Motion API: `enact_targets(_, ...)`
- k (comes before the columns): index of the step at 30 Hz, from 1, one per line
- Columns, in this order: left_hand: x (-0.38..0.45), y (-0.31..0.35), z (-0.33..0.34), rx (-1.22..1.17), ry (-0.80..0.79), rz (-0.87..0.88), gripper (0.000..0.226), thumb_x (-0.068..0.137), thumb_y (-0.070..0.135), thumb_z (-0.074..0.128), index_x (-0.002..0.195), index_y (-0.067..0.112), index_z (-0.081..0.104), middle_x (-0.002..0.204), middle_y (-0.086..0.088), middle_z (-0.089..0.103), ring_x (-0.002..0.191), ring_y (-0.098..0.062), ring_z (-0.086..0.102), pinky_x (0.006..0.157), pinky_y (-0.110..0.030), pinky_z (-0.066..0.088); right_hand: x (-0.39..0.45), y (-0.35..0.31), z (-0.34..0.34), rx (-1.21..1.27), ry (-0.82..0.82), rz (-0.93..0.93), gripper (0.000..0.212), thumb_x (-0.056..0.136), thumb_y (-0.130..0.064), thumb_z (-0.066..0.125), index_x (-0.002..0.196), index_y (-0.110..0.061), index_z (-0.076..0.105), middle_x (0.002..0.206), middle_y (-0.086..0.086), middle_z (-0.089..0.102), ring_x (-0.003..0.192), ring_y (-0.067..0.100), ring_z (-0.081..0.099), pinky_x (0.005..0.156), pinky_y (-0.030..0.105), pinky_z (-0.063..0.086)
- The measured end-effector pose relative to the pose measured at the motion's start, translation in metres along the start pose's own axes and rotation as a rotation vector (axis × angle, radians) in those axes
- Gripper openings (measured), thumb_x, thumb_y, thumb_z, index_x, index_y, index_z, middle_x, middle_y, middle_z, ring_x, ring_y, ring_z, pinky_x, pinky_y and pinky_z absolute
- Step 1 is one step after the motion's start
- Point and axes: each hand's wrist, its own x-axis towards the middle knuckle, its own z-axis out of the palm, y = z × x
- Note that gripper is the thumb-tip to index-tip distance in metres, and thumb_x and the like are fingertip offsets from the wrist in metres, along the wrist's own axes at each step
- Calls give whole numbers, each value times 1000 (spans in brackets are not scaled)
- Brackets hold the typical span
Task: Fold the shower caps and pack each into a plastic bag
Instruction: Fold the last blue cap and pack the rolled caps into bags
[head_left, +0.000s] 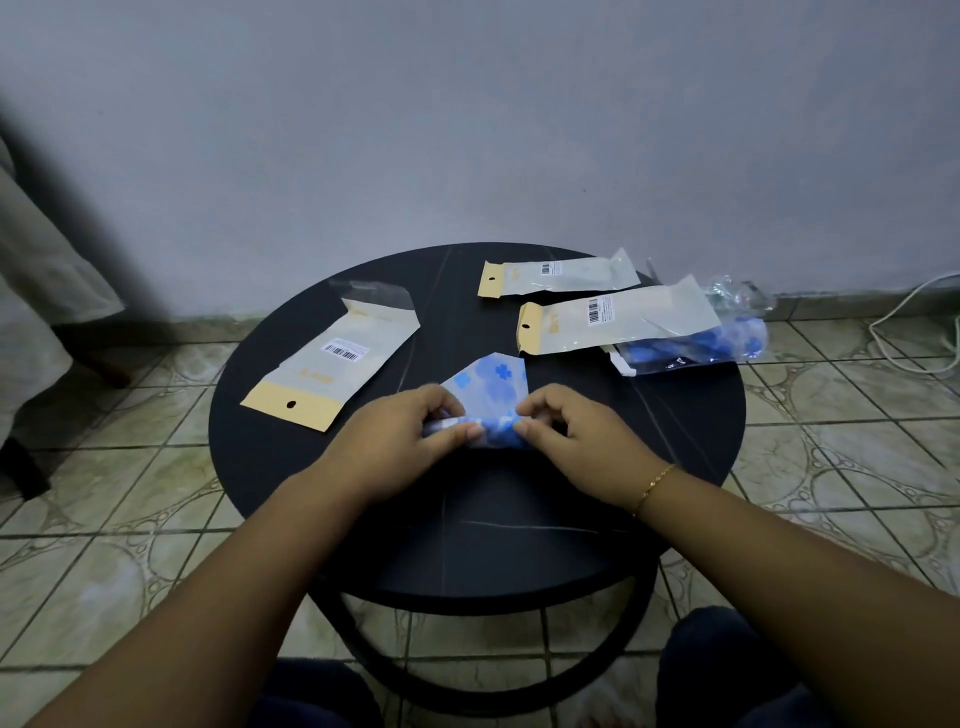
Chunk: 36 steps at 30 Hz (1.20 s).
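Note:
A blue-and-white patterned shower cap (491, 387) lies on the round black table (363, 509), its near edge rolled into a tube. My left hand (400, 436) pinches the left end of that roll. My right hand (571, 431) pinches the right end. The cap's far part lies flat as a folded wedge pointing away from me. An empty cream plastic bag (332, 358) with a barcode label lies to the left of my hands. Two more cream bags (561, 273) (618, 319) lie at the back right.
A clear bag holding blue shower caps (691, 348) pokes out from under the nearer right bag at the table's right edge. Crumpled clear plastic (737, 293) sits behind it. A white cable (914, 332) runs over the tiled floor at right. My knees show below.

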Motion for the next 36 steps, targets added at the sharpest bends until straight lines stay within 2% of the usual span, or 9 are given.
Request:
enact_targets(3,1,1,3,75,39,-27,28,81,60,54,86,33,54,79,9,61,79,-12,56,68,-31,44,6,0,3,162,61,94,7,87,-25,63,91,-21,58,69,-2,55,65,8,50,61,14,39)
enact_targets(8,8,0,11,297,237,75,26,84,55,56,87,30,65,83,9,61,87,-16,55,81,-31,34,15,1,11,115,127,141,7,87,-24,63,86,-23,56,60,-8,46,57,4,43,56,17,35)
enact_targets(14,11,6,23,247,237,241,17,82,14,60,94,23,70,93,4,66,87,-23,58,74,-33,45,22,-2,19,-128,138,120,6,86,-33,61,84,-27,61,72,-8,53,84,19,55,77,31,44)
enact_targets(19,10,4,15,210,111,171,32,79,46,57,107,32,64,104,16,62,99,-6,55,77,-20,38,21,0,10,-277,18,-34,33,86,-49,56,111,-29,63,113,-9,52,112,11,38,91,28,28)
enact_targets(23,10,3,8,165,36,98,40,83,44,63,118,31,48,111,17,60,103,-7,55,81,-23,41,22,1,-1,-310,-133,-22,49,80,-47,64,126,-32,54,123,-10,52,120,11,36,99,31,27)
enact_targets(27,15,8,5,93,67,43,25,90,44,54,108,27,50,99,13,61,89,-9,51,87,-26,37,31,5,2,-6,10,47,9,83,-39,64,92,-39,61,101,-6,65,101,15,55,97,40,42)
enact_targets(29,22,6,11,130,136,43,21,93,41,50,105,25,56,92,9,61,87,-10,47,101,-28,27,37,4,5,55,76,93,14,85,-40,60,72,-34,57,86,-6,65,87,16,58,90,43,46)
enact_targets(33,34,2,32,254,324,130,40,91,33,41,122,19,61,124,0,61,119,-20,53,110,-36,22,53,2,11,9,115,232,33,91,-40,52,62,-25,52,75,-2,57,88,24,54,90,43,42)
enact_targets(36,30,9,44,302,117,130,64,89,45,14,147,21,27,155,4,25,144,-18,17,115,-30,3,61,-1,15,-118,123,307,30,94,-39,45,75,-21,59,92,7,63,99,26,52,90,38,40)
